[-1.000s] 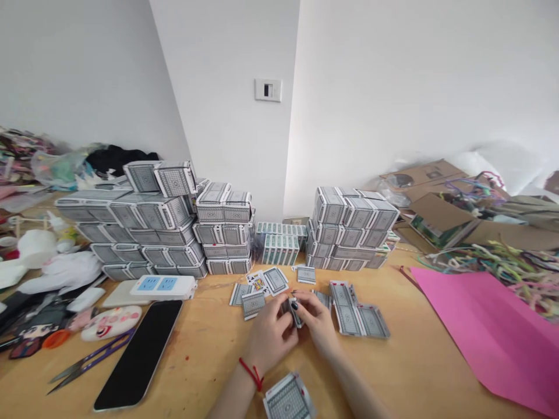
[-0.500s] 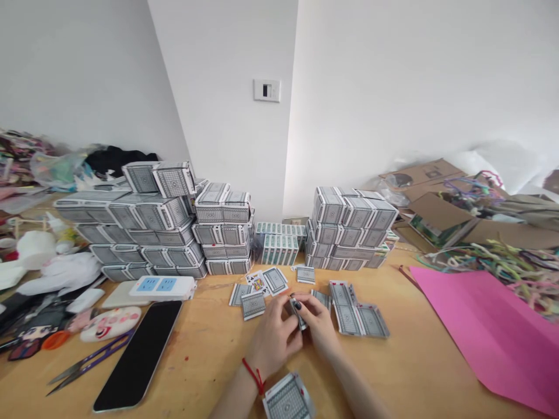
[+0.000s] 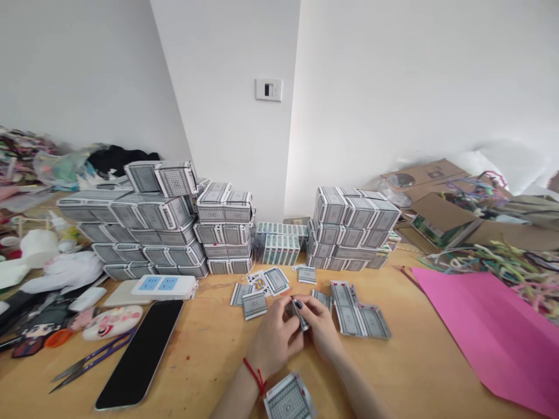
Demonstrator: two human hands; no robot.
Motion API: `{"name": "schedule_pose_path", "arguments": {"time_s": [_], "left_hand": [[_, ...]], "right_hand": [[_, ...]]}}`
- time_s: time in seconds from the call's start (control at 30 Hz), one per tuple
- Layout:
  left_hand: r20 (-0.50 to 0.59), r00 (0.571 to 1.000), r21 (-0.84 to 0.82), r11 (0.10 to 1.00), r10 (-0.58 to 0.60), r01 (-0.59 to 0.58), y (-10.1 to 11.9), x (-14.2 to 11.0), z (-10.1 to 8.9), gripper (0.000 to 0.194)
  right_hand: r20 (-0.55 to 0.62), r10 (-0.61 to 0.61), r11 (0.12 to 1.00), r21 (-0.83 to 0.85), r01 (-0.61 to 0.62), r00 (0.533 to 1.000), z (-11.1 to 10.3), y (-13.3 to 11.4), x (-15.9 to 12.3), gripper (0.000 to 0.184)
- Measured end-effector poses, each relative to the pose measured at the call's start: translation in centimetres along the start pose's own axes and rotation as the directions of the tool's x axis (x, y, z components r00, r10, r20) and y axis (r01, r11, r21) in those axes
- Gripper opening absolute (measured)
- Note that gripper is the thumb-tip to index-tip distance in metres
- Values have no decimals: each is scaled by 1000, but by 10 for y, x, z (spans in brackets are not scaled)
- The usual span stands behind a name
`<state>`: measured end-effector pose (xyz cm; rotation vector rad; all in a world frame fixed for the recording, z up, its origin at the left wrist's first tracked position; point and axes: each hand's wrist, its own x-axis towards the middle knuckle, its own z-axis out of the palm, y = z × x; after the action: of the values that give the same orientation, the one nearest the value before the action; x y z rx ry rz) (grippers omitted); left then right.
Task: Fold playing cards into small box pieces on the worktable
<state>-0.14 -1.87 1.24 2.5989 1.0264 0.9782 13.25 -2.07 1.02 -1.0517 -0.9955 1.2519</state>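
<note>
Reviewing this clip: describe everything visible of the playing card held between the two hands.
The playing card slants between the left hand and the right hand, both touching it, over the wooden tabletop. It shows a grey patterned surface with pale edges and looks like thin paper card. It seems folded, but the hands hide much of it, so its full shape cannot be told.

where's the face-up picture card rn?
Head view, slightly left of and below centre: the face-up picture card lies among face-down cards, beyond the left hand.
</note>
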Motion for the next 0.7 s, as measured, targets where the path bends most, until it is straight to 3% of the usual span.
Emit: {"name": "schedule_pose_path", "arguments": {"time_s": [0.53, 0.7], "left_hand": [[-22, 999, 40, 998, 40, -39, 0, -1, -1, 20], [-37, 998, 67, 997, 50, -48, 3, 0, -3, 14]], "right_hand": [[40, 75, 997, -4, -75, 996, 0, 0, 2, 28], [134, 146, 980, 112, -162, 980, 3, -3, 0, 30]]}}
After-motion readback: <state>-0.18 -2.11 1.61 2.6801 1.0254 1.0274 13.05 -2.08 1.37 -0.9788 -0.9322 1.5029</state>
